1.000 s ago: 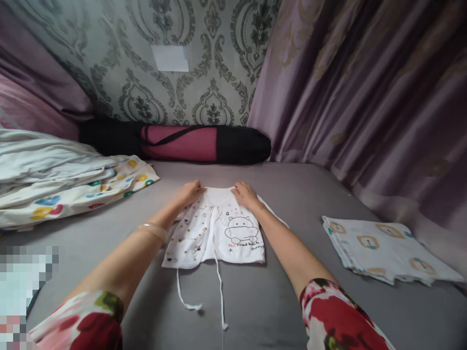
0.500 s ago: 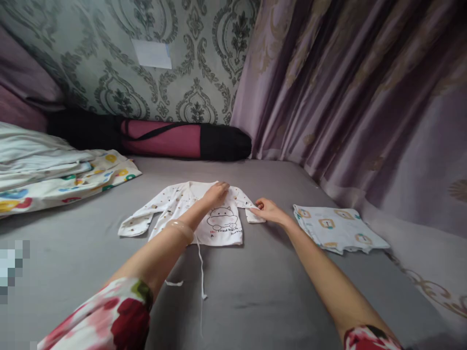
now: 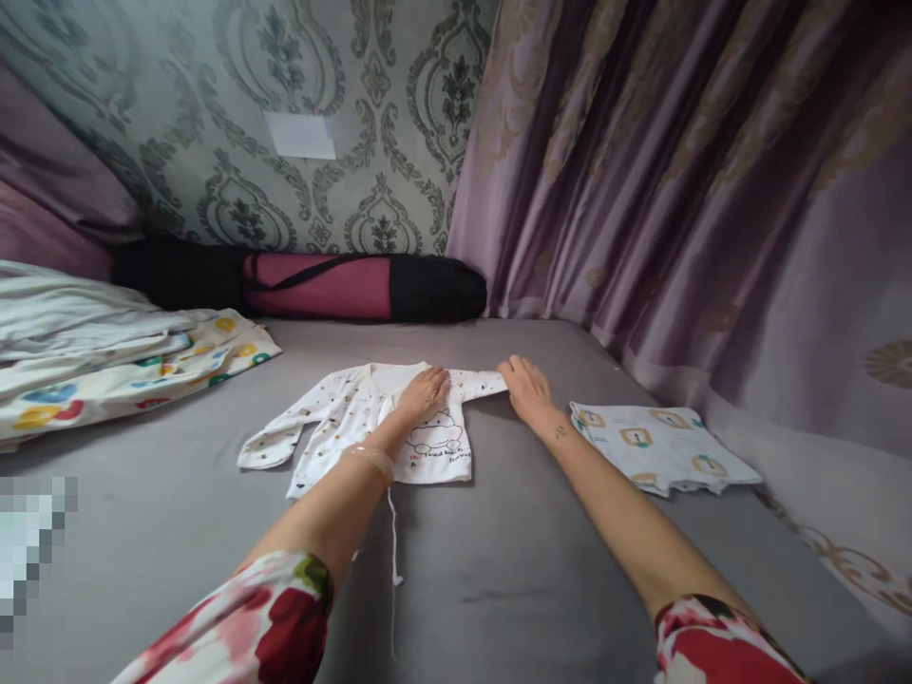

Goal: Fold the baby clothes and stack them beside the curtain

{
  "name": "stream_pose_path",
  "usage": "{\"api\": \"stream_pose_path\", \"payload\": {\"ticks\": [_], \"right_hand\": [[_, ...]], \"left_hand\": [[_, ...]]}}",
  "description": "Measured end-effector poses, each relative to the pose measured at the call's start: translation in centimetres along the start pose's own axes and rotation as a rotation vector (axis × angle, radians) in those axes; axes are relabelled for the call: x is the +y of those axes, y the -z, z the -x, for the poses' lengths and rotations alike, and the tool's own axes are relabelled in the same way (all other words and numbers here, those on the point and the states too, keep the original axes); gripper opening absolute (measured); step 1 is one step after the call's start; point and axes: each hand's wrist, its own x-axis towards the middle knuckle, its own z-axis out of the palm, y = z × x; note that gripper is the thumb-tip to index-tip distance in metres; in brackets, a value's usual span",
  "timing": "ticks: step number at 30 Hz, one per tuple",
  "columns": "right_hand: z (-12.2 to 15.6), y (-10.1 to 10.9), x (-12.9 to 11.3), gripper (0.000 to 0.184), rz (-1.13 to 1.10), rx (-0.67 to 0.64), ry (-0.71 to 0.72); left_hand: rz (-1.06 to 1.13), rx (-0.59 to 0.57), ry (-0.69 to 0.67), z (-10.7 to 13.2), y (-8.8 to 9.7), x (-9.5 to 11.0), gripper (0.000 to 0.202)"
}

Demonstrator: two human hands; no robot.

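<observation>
A small white baby shirt [image 3: 342,408] is spread on the grey sheet, with tiny printed motifs, a line-drawn animal and lettering on its front. My left hand [image 3: 426,389] lies flat on the upper chest, just above the drawing. At the far right, my right hand [image 3: 525,385] grips the end of one sleeve, which is stretched out sideways; the cuff is hidden under my fingers. The other sleeve slants down to the left. A thin white tie string [image 3: 394,537] trails from the shirt toward me, partly behind my left forearm.
To the right lies a folded white cloth with orange and green prints [image 3: 670,442]. Crumpled patterned bedding [image 3: 128,370] is heaped at the left. A long black and maroon bag [image 3: 320,285] lies along the wall, and a purple curtain [image 3: 641,190] hangs at right.
My right hand has moved slightly up, drawing the sleeve from bent down to straight out. My left hand has flattened on the chest. The camera view has tilted up slightly.
</observation>
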Motion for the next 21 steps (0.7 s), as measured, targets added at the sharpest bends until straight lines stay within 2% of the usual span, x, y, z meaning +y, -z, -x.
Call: {"api": "stream_pose_path", "payload": {"ticks": [2, 6, 9, 13, 16, 18, 21], "right_hand": [[0.4, 0.0, 0.6, 0.036, 0.152, 0.025, 0.062], [1.7, -1.6, 1.8, 0.036, 0.262, -0.141, 0.135], [2.4, -2.1, 2.7, 0.039, 0.240, -0.191, 0.086], [2.0, -1.3, 2.8, 0.037, 0.175, -0.277, -0.020], [0.6, -1.2, 0.7, 0.037, 0.038, -0.249, -0.015], [-0.6, -1.8, -1.9, 0.043, -0.145, -0.206, 0.039], [-2.0, -3.2, -6.1, 0.056, -0.412, -0.214, 0.061]], "left_hand": [[-0.031, -0.039, 0.013, 0.1, 0.0, 0.2, 0.049], [-0.086, -0.087, 0.000, 0.5, 0.1, 0.5, 0.058], [-0.095, -0.089, -0.008, 0.6, 0.2, 0.6, 0.063], [-0.095, -0.081, -0.015, 0.7, 0.2, 0.6, 0.065], [-0.101, -0.076, -0.014, 0.6, 0.1, 0.6, 0.064], [-0.116, -0.090, 0.001, 0.6, 0.1, 0.6, 0.063], [-0.152, -0.151, 0.014, 0.6, 0.1, 0.6, 0.061]]}}
